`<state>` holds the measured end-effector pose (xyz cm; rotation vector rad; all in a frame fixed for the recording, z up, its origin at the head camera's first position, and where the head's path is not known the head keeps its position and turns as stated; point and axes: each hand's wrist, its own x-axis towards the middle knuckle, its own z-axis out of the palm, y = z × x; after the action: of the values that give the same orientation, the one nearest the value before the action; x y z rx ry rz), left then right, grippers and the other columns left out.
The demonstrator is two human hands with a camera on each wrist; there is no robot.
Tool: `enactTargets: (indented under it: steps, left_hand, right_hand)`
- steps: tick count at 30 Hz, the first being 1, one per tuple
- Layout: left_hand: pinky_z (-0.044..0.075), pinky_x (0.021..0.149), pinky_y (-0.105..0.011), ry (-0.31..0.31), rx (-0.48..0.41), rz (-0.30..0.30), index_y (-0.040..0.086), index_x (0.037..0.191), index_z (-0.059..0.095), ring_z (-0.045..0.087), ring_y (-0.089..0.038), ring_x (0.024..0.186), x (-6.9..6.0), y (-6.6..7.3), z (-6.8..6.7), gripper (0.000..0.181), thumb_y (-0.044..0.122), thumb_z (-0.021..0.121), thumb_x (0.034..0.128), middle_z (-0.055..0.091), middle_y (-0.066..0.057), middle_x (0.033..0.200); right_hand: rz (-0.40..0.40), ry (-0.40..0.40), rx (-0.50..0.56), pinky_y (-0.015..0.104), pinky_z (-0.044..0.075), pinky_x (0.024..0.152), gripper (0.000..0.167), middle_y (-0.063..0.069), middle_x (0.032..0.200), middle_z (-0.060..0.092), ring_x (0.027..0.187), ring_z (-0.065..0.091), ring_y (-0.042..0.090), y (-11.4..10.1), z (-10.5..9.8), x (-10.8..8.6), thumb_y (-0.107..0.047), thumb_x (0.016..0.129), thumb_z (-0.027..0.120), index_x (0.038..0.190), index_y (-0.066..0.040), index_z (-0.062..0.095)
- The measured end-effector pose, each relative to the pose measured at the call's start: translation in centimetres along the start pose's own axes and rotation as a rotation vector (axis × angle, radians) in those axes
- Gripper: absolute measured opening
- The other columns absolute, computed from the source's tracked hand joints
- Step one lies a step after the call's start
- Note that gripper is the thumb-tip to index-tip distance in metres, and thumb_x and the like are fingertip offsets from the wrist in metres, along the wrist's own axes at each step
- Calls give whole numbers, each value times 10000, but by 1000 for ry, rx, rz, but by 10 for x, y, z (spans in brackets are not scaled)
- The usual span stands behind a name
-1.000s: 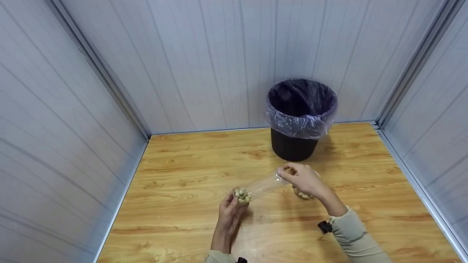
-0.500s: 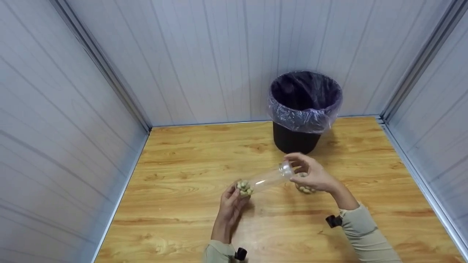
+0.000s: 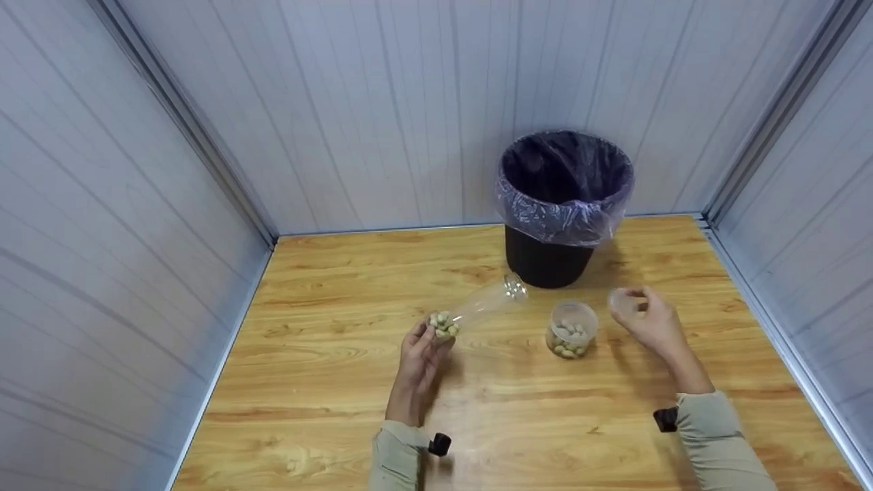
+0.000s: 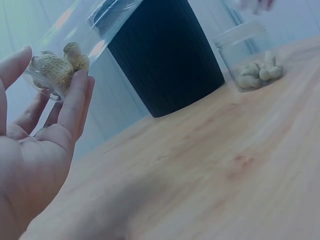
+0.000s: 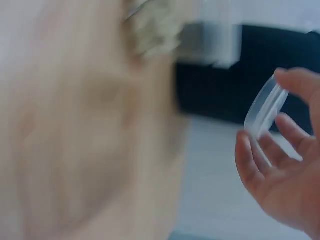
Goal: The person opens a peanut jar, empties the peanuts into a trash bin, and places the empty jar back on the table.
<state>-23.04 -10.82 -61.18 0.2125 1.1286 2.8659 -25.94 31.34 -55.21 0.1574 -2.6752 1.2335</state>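
My left hand [image 3: 417, 358] grips the lower end of a long clear plastic bottle [image 3: 481, 305], tilted up towards the right. Several unshelled peanuts [image 4: 54, 70] lie at its bottom, near my fingers. Between thumb and fingers, my right hand [image 3: 658, 329] pinches a round translucent lid [image 5: 265, 107], held in the air right of a short clear jar [image 3: 592, 326]. That jar stands upright and uncovered on the table, with several peanuts [image 3: 568, 350] inside. Peanuts and jar are blurred in the right wrist view.
Behind the jar and bottle stands a black bin [image 3: 549, 256] lined with a purple plastic bag [image 3: 566, 221]. The wood-grain table [image 3: 327, 382] meets pale panel walls [image 3: 382, 136] at the back and sides.
My right hand has come away from the bottle's upper end and moved right, past the jar, carrying the lid. The left hand keeps its grip on the bottle; the jar is now uncovered to view.
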Motion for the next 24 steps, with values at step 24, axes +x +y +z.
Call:
enactTargets:
  steps: [24]
  left_hand:
    - [500,932,-389,15,-12,38,-16,1230,524,643,-261,1024,9,1,-3,272,122,554,996,558,-157,1209]
  right_hand:
    - [127,14,-286,641,442,772,568,332,1221,508,1008,525,513,77,1,-26,-378,899,690,1247,54,562]
